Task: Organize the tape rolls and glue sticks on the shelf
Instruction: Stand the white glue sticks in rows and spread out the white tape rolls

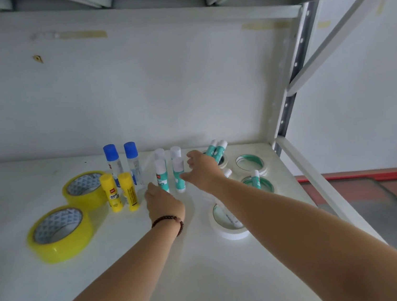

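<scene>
- Right hand [203, 168], fingers spread wide, holds nothing and touches the front-right upright teal-and-white plastic glue stick [179, 175].
- Left hand [163, 201], loosely curled, rests against its neighbour [162, 176].
- Both sticks stand on the white shelf [207, 274] near its back edge, directly ahead of the hands.

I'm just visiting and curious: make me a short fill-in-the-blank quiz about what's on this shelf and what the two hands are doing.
1. The two large tape rolls at the left are ____ in colour.
2. The two tall glue bottles at the back have ____ caps.
3. The beaded bracelet is on the ____ wrist.
4. The right hand reaches toward the group of four ____-capped glue sticks, while the left hand is at their front.

Missing words: yellow; blue; left; white
</scene>
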